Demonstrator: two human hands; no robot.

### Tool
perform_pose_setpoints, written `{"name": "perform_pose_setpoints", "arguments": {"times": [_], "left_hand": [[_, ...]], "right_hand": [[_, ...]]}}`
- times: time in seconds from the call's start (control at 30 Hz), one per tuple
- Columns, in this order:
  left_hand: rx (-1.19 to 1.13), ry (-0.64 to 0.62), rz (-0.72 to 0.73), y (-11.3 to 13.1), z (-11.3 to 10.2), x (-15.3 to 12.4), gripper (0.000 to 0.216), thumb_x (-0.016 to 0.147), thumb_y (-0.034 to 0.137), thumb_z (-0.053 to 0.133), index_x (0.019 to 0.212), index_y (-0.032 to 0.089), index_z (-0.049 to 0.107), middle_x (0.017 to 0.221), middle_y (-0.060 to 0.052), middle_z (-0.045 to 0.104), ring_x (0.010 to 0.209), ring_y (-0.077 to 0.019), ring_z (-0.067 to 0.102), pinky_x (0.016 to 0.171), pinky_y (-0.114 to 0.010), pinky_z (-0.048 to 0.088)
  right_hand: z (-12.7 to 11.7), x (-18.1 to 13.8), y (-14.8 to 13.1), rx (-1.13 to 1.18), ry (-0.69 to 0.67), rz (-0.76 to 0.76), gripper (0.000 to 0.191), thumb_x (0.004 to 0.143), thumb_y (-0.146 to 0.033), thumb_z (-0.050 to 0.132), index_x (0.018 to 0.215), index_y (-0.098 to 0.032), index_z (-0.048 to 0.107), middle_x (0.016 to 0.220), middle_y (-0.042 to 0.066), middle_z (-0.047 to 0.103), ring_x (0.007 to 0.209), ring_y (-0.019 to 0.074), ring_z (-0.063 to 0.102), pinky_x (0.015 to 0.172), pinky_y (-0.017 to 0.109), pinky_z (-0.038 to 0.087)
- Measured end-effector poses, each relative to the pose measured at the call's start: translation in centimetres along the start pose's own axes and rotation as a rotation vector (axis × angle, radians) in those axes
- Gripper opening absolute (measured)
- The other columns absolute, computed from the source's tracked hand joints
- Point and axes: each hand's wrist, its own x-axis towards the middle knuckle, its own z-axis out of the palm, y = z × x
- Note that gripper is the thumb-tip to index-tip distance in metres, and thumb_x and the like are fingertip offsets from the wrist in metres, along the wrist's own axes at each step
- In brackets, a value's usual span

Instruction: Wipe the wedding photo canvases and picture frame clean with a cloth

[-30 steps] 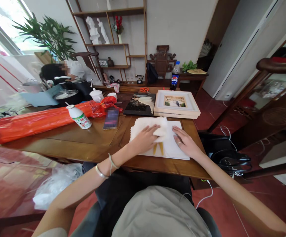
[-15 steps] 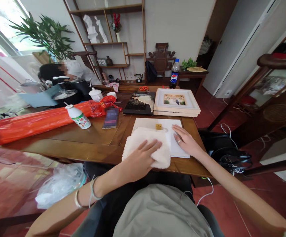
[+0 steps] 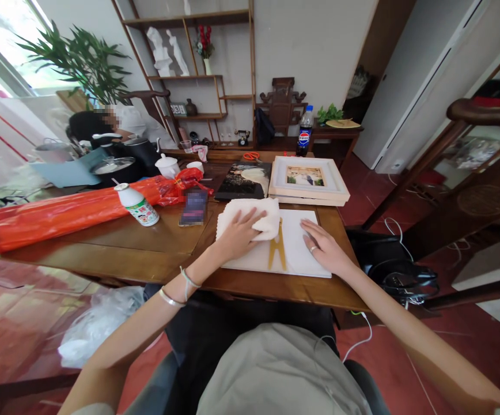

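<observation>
My left hand (image 3: 242, 233) lies flat with fingers spread on a folded white cloth (image 3: 250, 208). The cloth covers the left far part of a white board (image 3: 304, 253) near the table's front edge. On the board, right beside the cloth, a gold-coloured shape (image 3: 277, 249) like a letter with two legs shows; its upper part is partly hidden by the cloth. My right hand (image 3: 320, 245), with a ring on one finger, rests with fingers stretched out on the board's right side.
Behind the board lie a dark photo panel (image 3: 243, 180) and a white picture frame (image 3: 338, 183). A cola bottle (image 3: 305, 135) stands farther back. To the left are a phone (image 3: 193, 207), a white bottle (image 3: 136, 206) and a long red plastic-wrapped bundle (image 3: 81, 207). A person sits at the far left.
My left hand and the cloth have moved away from me and slightly left across the board, uncovering the lower part of the gold shape. My right hand has stayed in place.
</observation>
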Motion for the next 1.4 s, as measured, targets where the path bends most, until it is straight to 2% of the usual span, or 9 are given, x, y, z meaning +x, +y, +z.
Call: {"name": "perform_pose_setpoints", "arguments": {"times": [0.23, 0.37, 0.5, 0.7, 0.83, 0.93, 1.2, 1.3, 1.4], "left_hand": [[-0.092, -0.159, 0.074, 3.6, -2.2, -5.6, 0.024, 0.089, 0.012, 0.050, 0.099, 0.017, 0.071, 0.156, -0.006, 0.026, 0.144, -0.0265, 0.022, 0.116, -0.048, 0.024], [-0.158, -0.230, 0.135, 3.9, -3.7, -8.0, 0.024, 0.089, 0.011, 0.051, 0.102, 0.021, 0.069, 0.154, -0.003, 0.031, 0.143, -0.0209, 0.027, 0.117, -0.041, 0.024], [-0.161, -0.231, 0.086, 1.9, -2.9, -6.1, 0.032, 0.089, 0.008, 0.048, 0.110, 0.022, 0.066, 0.154, -0.002, 0.032, 0.143, -0.0191, 0.026, 0.117, -0.041, 0.025], [-0.093, 0.002, -0.052, -3.2, 1.0, -0.6, 0.029, 0.093, 0.022, 0.049, 0.114, 0.015, 0.067, 0.155, -0.011, 0.028, 0.144, -0.0282, 0.024, 0.116, -0.047, 0.023], [-0.105, 0.032, -0.052, -4.6, 1.4, 0.1, 0.032, 0.094, 0.023, 0.047, 0.120, 0.012, 0.063, 0.152, -0.013, 0.034, 0.143, -0.0291, 0.026, 0.116, -0.048, 0.023], [-0.134, 0.013, -0.014, -3.1, 0.3, -1.4, 0.031, 0.095, 0.017, 0.044, 0.118, 0.014, 0.064, 0.150, -0.011, 0.038, 0.142, -0.0289, 0.028, 0.115, -0.049, 0.025], [-0.139, -0.194, 0.046, 4.7, -3.3, -8.4, 0.020, 0.085, 0.012, 0.057, 0.096, 0.020, 0.072, 0.154, -0.007, 0.031, 0.143, -0.0282, 0.026, 0.115, -0.050, 0.028], [-0.145, -0.222, 0.058, 4.7, -3.5, -8.9, 0.022, 0.085, 0.013, 0.056, 0.099, 0.020, 0.071, 0.154, -0.006, 0.031, 0.143, -0.0272, 0.026, 0.115, -0.048, 0.029], [-0.167, -0.196, 0.030, 2.7, -2.9, -7.4, 0.026, 0.087, 0.012, 0.053, 0.105, 0.021, 0.069, 0.154, -0.006, 0.031, 0.143, -0.0250, 0.027, 0.115, -0.046, 0.029]], "right_hand": [[-0.1, 0.0, -0.2, 0.016, -0.006, 0.023, 0.045, 0.094, -0.033, 0.041, 0.134, -0.017, 0.053, 0.144, 0.011, 0.050, 0.137, 0.0261, 0.041, 0.115, 0.050, 0.033], [-0.1, 0.0, -0.3, 0.007, -0.015, 0.025, 0.047, 0.094, -0.033, 0.041, 0.134, -0.014, 0.053, 0.143, 0.014, 0.049, 0.137, 0.0258, 0.041, 0.116, 0.049, 0.032], [-0.2, 0.0, -0.5, 0.005, -0.009, 0.027, 0.046, 0.094, -0.033, 0.040, 0.133, -0.014, 0.054, 0.143, 0.014, 0.050, 0.136, 0.0257, 0.042, 0.115, 0.049, 0.033], [-0.2, 0.0, -0.4, 0.027, -0.006, 0.028, 0.046, 0.094, -0.034, 0.041, 0.134, -0.015, 0.054, 0.143, 0.013, 0.050, 0.137, 0.0266, 0.041, 0.115, 0.051, 0.032], [-0.1, -0.1, -0.1, 0.048, -0.003, 0.019, 0.045, 0.094, -0.035, 0.042, 0.134, -0.018, 0.054, 0.144, 0.011, 0.049, 0.137, 0.0261, 0.041, 0.116, 0.050, 0.032], [-0.1, -0.1, -0.1, 0.059, 0.007, 0.018, 0.044, 0.094, -0.034, 0.042, 0.135, -0.021, 0.053, 0.144, 0.008, 0.050, 0.137, 0.0256, 0.041, 0.116, 0.051, 0.032], [-0.3, 0.0, -0.5, 0.060, 0.003, 0.033, 0.044, 0.093, -0.034, 0.043, 0.134, -0.022, 0.054, 0.143, 0.008, 0.051, 0.136, 0.0260, 0.042, 0.116, 0.050, 0.032], [-0.3, 0.0, -0.4, 0.053, 0.001, 0.033, 0.044, 0.094, -0.035, 0.043, 0.134, -0.021, 0.054, 0.143, 0.008, 0.050, 0.137, 0.0260, 0.041, 0.116, 0.051, 0.032], [-0.2, 0.0, -0.3, 0.041, -0.002, 0.030, 0.045, 0.094, -0.035, 0.043, 0.134, -0.018, 0.054, 0.144, 0.011, 0.050, 0.136, 0.0261, 0.042, 0.115, 0.051, 0.032]]}}
